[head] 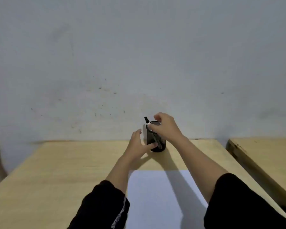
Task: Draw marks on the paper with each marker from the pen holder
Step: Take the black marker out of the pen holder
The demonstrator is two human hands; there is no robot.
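Head view, the only one. Pen holder (156, 141), black mesh cup, stands at the far edge of the table (56, 171), against the wall (139, 47). Left hand (137, 146) braces it from the side: thumb touching the lower wall, fingers spread loosely, not wrapped around. Right hand (165, 128) is curled over the rim, fingertips bunched at the mouth; whether they pinch anything, I can't tell. One black marker (146, 120) pokes out at the rim's left, tilted, just beside the right fingers.

Paper (155, 195) lies near the person, between the forearms, well apart from the holder; no marks visible on the part in view.

Step looks like pulling a marker. Advice: keep the left hand pressing the cup down so it doesn't lift or tip, pinch one barrel near its top, draw it out along its own tilt.

Hard to see: cup contents are hidden by the right hand and dark mesh, so marker count is unknown. Paper's near edge is cut off by the frame, its right side covered by the right sleeve (238, 204). Frame is soft throughout.
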